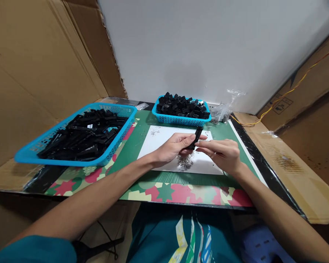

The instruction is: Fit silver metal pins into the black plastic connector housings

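My left hand (177, 143) is closed around a narrow black plastic part (199, 132), its upper end sticking out past the thumb. Close against the part's right side, my right hand (224, 150) has thumb and fingertips pinched together. Whatever sits between those fingertips is too small to make out. Below the hands, a heap of tiny shiny metal pieces (185, 163) lies on a white sheet (208, 167). A few more small bits (154, 130) are scattered at the sheet's far left corner.
At the left stands a large blue basket (120, 106) of long black parts. A smaller blue basket (170, 119) of short black pieces is at the back. Clear plastic bags (221, 111) lie beside it. Cardboard walls flank the green mat (126, 155); a yellow wire (283, 95) runs along the right.
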Demonstrator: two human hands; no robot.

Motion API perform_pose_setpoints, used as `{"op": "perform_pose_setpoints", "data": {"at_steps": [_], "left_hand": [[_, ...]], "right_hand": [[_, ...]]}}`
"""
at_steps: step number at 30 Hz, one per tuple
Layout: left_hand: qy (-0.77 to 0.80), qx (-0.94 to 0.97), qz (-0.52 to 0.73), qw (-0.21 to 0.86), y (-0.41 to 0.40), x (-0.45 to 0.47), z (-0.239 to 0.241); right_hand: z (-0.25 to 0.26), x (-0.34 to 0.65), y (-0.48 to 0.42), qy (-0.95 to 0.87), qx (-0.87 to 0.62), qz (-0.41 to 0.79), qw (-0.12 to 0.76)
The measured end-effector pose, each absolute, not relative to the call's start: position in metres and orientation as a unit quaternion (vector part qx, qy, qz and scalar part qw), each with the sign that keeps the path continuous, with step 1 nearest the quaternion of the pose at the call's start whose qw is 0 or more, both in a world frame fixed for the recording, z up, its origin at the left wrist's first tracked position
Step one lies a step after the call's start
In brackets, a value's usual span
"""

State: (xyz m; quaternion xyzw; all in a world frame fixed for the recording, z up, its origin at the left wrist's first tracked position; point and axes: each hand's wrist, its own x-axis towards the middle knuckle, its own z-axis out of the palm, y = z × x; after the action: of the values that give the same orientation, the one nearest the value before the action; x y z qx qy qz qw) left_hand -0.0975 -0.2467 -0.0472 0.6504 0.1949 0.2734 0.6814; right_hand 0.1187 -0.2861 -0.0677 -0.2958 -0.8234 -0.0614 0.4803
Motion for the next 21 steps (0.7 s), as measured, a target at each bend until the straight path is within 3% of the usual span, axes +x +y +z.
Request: {"op": "perform_pose_setpoints", "data": {"at_steps": [8, 15, 21], "left_hand": [[0.228, 0.648, 0.248, 0.683, -0.248, -0.095, -0.053], [0.274, 0.814, 0.303, 0.414, -0.254, -0.096, -0.048], [0.254, 0.895, 0.315, 0.189, -0.269, -0.084, -0.069]], "right_hand": [[-0.069, 0.126, -0.286, -0.838, -0.281, -0.108, 0.454], [-0.061, 0.136, -0.298, -0.800, -0.456, 0.107, 0.375], [-0.068, 0.145, -0.319, -0.780, -0.534, 0.144, 0.292]]}}
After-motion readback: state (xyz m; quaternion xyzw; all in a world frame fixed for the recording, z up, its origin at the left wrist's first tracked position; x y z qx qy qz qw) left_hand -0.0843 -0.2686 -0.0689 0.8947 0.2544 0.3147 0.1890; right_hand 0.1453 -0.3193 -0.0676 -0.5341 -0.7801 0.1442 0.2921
